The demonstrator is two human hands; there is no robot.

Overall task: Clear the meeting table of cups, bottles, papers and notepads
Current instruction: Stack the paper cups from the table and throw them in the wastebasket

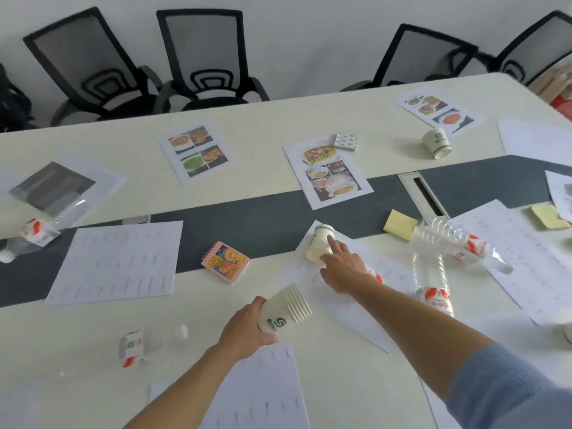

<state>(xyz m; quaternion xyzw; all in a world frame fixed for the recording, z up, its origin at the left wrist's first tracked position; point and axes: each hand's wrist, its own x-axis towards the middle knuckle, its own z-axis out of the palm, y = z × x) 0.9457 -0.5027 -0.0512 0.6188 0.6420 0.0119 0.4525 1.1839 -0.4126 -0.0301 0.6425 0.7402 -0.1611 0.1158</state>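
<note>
My left hand [247, 329] grips a stack of several nested white paper cups [286, 311], tilted with the rims to the upper right. My right hand [342, 267] rests on a paper cup [320, 241] that lies on its side on a printed sheet; the fingers touch its wall and are not closed round it. Another paper cup [436, 143] lies far right. Clear plastic bottles with red labels lie right of my hand [430, 274] [458, 239], at the near left [145, 343] and at the left edge [31, 230]. A pink spiral notepad [225, 263] lies in the middle.
Printed sheets and food-photo pages [328, 171] [198, 151] are scattered over the cream table [263, 119] with its dark centre strip. Yellow sticky pads [400, 226] [549, 216] lie at the right. Black mesh office chairs [210, 60] stand along the far side.
</note>
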